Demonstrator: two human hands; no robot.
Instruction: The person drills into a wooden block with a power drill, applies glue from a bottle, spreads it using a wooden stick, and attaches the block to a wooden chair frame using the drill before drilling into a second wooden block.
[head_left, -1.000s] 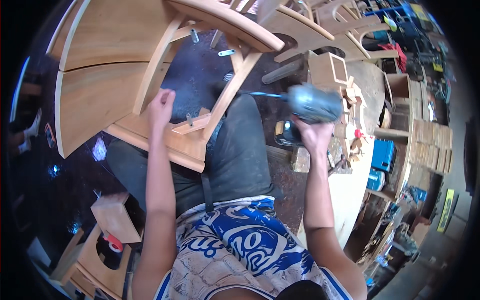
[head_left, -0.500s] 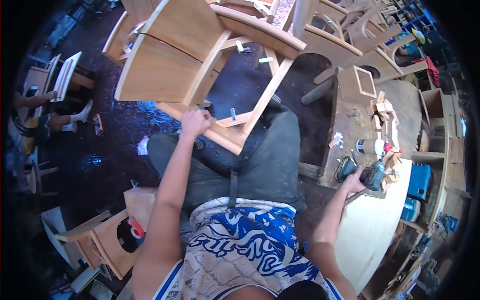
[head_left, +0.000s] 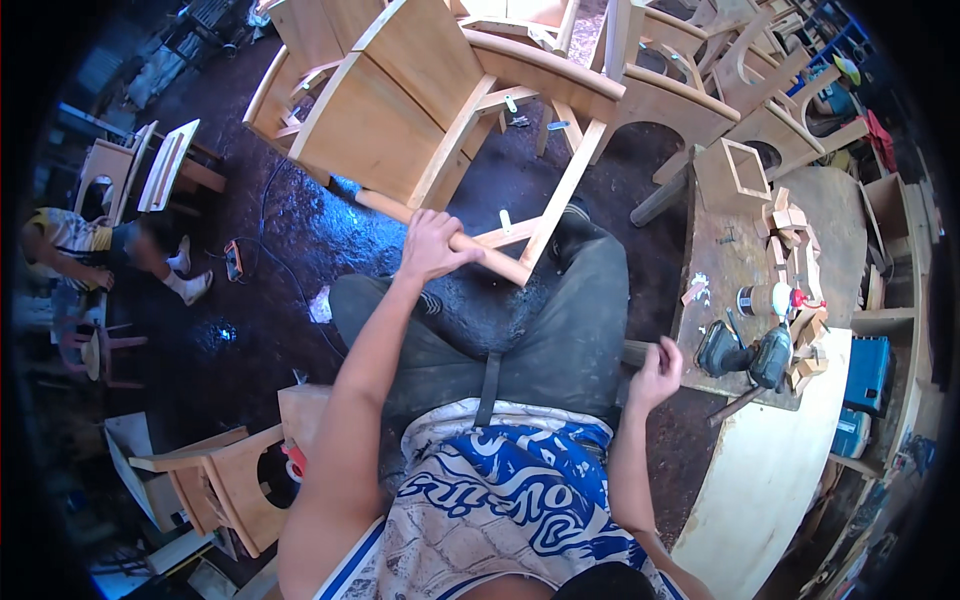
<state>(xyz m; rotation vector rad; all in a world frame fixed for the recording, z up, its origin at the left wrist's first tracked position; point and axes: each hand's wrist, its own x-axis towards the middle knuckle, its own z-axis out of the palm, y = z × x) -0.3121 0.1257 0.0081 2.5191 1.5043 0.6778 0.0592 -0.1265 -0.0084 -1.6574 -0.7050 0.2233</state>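
A tilted, unfinished wooden chair (head_left: 400, 110) stands in front of my knees, with broad curved panels and an open frame. My left hand (head_left: 438, 245) is closed over its rounded lower rail (head_left: 500, 266). Small pale metal plates (head_left: 505, 219) sit on the frame's corner braces. Beside my right thigh hangs my right hand (head_left: 656, 375), its fingers loosely bent and apart, with nothing visible in them. On the workbench (head_left: 715, 260) to its right lies a dark cordless drill (head_left: 768, 358), apart from the hand.
Wood offcuts (head_left: 790, 235), a glue bottle (head_left: 782, 297) and a wooden box frame (head_left: 735, 172) sit on the bench. A pale board (head_left: 755, 480) lies at its near end. Other chairs (head_left: 670, 100) crowd the far side. A seated person (head_left: 75, 240) is at left.
My right hand has let go of the drill and moved left, off the bench. The left hand still grips the chair rail. The whole view has shifted slightly.
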